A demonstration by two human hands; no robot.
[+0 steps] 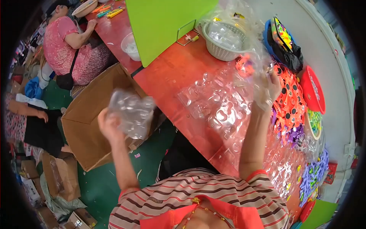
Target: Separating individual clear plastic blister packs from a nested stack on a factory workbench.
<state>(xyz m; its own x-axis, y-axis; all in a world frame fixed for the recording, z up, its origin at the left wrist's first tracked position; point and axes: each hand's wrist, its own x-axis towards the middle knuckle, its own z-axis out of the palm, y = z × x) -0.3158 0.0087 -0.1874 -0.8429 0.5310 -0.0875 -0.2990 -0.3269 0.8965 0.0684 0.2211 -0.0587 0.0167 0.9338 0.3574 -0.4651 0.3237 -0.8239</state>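
Note:
My left hand (109,125) is closed on a clear moulded plastic tray (133,114), blurred by motion. It holds the tray above the open cardboard box (89,126), left of the table. Over the right part of the red table, my right hand (270,89) is closed on a piece of clear plastic (261,82), whose exact shape I cannot make out. Under and beside my right forearm, clear plastic blister trays (217,101) spread across the tabletop. Close to that hand lies a heap of orange-red pieces with black dots (289,99).
A pale perforated basket (225,51) holding clear plastic stands at the back, beside a green board (160,30). Red (314,89) and blue (268,40) containers line the right side, near purple pieces (314,177). A person in pink (63,49) sits at the far left.

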